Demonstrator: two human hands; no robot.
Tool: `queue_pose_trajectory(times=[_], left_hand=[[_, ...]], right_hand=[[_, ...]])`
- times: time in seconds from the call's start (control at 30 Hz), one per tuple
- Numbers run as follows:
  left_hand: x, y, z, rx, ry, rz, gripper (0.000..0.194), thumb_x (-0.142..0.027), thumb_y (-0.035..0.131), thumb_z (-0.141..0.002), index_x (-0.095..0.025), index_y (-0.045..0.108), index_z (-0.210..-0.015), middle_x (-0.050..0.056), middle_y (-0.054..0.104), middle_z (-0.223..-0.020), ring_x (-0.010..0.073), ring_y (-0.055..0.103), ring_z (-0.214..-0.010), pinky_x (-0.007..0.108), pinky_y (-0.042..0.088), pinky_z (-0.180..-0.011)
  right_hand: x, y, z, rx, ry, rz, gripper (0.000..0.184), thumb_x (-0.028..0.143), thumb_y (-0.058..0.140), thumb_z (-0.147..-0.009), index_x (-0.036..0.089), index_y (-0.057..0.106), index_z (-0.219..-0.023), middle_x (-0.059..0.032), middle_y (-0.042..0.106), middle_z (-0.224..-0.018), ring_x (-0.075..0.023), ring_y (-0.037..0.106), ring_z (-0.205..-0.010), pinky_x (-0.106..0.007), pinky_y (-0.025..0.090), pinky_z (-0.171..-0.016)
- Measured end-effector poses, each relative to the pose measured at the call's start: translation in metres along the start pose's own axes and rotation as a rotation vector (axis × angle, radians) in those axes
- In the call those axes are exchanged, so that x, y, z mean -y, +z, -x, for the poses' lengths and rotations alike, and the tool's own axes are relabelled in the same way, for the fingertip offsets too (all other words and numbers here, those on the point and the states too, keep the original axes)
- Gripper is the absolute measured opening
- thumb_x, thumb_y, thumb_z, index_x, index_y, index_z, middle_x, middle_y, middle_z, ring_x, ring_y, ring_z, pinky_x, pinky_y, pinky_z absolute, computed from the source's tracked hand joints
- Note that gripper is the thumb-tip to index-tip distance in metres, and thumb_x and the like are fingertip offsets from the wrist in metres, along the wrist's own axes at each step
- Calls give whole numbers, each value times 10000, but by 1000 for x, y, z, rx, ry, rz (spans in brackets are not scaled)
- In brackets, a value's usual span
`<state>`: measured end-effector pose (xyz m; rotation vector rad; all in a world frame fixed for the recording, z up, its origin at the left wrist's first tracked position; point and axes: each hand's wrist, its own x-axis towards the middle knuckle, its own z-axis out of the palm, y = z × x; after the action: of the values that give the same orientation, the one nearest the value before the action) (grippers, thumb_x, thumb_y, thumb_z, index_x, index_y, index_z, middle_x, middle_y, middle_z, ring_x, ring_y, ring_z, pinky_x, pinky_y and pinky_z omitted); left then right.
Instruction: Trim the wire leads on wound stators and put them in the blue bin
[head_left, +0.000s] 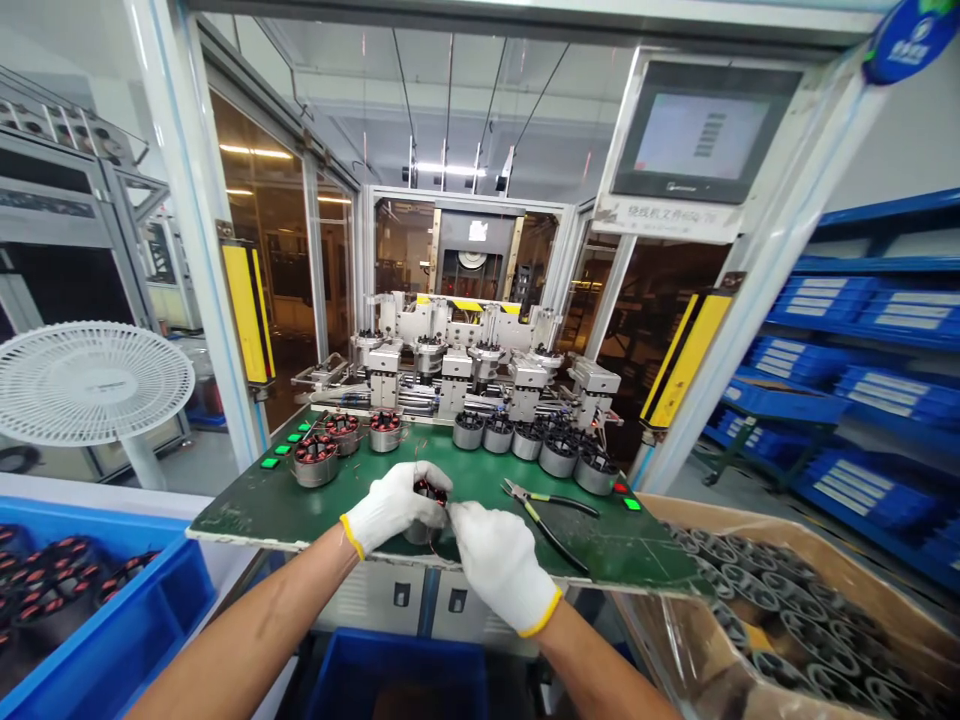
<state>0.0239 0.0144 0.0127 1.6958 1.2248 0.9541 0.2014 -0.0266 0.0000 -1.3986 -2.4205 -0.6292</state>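
My left hand [396, 505], in a white glove with a yellow cuff, is wrapped round a wound motor stator [423, 532] near the front edge of the green worktop. Dark and copper-red windings show at the stator's top. Close against its right side is my right hand [501, 562], gloved too, with fingers pinched together. What they grip is hidden, though thin loose wires stick out around the stator. Diagonal cutters [546, 520] with black and yellow-green handles lie spread to the right of my hands.
Several copper-wound stators [315, 462] stand at the worktop's left. Bare grey stators [559, 455] line the back right, before the winding machine [457, 375]. A blue bin [176, 590] of wound stators is at left, a carton [697, 650] of stators at right.
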Motion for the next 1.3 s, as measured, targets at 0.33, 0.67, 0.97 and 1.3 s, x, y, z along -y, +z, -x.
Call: queue_pose_trajectory(times=[0.33, 0.67, 0.97, 1.3], left_hand=[[-12, -31, 46, -466, 399, -476, 268, -322, 640, -750, -190, 601, -979, 50, 640, -1040, 214, 577, -992, 356, 441, -892], [-13, 37, 76, -19, 664, -1454, 256, -110, 371, -868, -169, 565, -1023, 76, 595, -767, 220, 561, -671, 325, 419, -545], [-15, 8, 76, 19, 647, -1145, 307, -111, 432, -795, -196, 601, -1037, 74, 653, -840, 219, 608, -751, 341, 488, -668], [-49, -3, 42, -133, 165, -407, 297, -252, 404, -848, -207, 674, -962, -15, 679, -714, 140, 617, -659, 218, 453, -602]], right_hand=[[-12, 9, -7, 139, 110, -530, 268, 271, 419, -934, 223, 630, -1091, -34, 689, -1016, -170, 628, -945, -249, 423, -788], [-16, 4, -8, 132, 50, -467, 292, 263, 373, -947, 245, 594, -1136, -24, 688, -1008, -161, 629, -914, -247, 414, -775], [-1, 7, -12, 91, 70, -209, 307, 262, 367, -918, 230, 565, -1150, -58, 666, -885, -194, 622, -792, -277, 394, -671], [17, 2, -5, 148, 42, -151, 191, 210, 392, -868, 190, 575, -921, -79, 653, -770, -247, 638, -707, -332, 428, -614]])
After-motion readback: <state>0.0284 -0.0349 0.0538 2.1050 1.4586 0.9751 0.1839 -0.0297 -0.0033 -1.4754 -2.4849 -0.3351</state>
